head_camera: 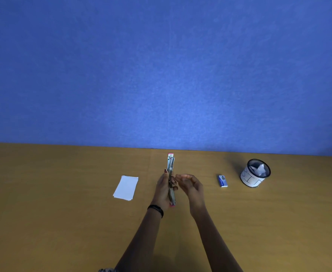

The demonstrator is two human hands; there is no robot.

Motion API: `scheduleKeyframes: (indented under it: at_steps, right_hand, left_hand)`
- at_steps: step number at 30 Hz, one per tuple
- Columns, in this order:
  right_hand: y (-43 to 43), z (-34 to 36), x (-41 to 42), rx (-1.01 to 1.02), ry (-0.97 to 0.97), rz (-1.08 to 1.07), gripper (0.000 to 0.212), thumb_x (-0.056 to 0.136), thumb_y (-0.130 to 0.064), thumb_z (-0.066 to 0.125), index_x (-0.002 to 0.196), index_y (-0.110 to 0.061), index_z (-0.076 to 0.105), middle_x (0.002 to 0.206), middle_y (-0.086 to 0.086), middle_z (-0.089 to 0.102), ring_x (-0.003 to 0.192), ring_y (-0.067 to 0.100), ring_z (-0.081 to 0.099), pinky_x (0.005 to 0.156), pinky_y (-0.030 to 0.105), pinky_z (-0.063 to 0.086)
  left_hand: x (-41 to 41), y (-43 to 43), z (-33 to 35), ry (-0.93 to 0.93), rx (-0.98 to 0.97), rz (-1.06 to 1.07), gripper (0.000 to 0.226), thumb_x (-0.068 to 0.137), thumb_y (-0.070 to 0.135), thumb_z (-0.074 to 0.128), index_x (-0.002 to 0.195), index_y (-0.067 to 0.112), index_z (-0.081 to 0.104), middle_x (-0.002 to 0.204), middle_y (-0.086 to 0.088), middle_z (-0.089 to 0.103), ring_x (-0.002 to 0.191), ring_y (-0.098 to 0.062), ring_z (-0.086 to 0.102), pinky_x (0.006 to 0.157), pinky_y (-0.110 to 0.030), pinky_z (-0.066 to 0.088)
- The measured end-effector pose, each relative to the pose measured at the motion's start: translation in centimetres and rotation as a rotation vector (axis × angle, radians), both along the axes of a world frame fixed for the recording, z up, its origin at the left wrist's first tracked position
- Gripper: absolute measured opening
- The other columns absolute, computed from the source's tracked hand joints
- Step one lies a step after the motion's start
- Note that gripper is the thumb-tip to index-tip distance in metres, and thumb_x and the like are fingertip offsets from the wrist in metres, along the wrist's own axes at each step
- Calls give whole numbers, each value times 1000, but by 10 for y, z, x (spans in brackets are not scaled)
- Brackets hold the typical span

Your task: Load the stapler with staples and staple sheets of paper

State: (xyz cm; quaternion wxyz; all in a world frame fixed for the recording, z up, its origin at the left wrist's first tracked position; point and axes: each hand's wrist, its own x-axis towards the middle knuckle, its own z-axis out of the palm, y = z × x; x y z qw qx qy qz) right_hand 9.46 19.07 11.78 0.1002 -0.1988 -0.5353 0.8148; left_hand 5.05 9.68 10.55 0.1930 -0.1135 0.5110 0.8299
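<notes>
While the left hand point(163, 190) grips the unfolded stapler point(170, 164) around its middle, centre of the table point(63, 222), the right hand point(190, 183) hovers just beside it, fingers loosely curled, holding nothing. White paper sheets point(125, 187) lie left; a staple box point(223, 181) and a mesh cup point(255, 173) sit right.

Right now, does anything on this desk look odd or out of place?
Nothing is spilled or broken. The stapler in the left hand is swung open into one long strip, which suits loading. The paper stack is slightly fanned, and the mesh cup holds crumpled paper, like a bin.
</notes>
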Motion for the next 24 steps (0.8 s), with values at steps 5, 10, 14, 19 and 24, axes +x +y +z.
scheduleKeyframes:
  at_steps: [5,10,14,19,24]
  right_hand:
    - [-2,5,-3,-108,-20,-22,23,95,-7,46,106,8,61,103,21,69,99,27,67,87,30,55]
    - [-4,6,-7,-424,-148,-46,39,102,-26,29,114,1,55,102,14,66,94,21,63,85,30,50]
    - [-3,4,-6,-607,-160,-97,50,102,-36,20,103,-2,56,91,11,65,89,21,59,79,29,47]
    - [2,2,-4,-674,-166,-138,54,102,-38,16,113,1,52,96,14,60,89,21,58,82,30,45]
    - [9,-4,-1,-658,-168,-131,38,101,-14,27,122,7,51,95,14,62,88,20,59,82,29,49]
  left_hand:
    - [2,4,0,80,-83,-38,31,102,28,35,90,15,60,59,4,51,51,-4,48,50,-19,43]
    - [0,7,10,321,-432,-136,28,101,23,39,92,3,56,62,-1,49,53,-9,48,46,-18,43]
    - [-3,9,21,629,-814,-315,20,99,24,45,93,10,57,59,10,49,50,-3,45,47,-16,36]
    - [0,15,27,805,-1043,-391,20,99,33,40,89,21,52,62,11,49,56,-2,46,50,-19,31]
    - [1,20,25,646,-867,-320,17,99,25,42,95,16,56,61,6,53,54,-9,49,53,-32,42]
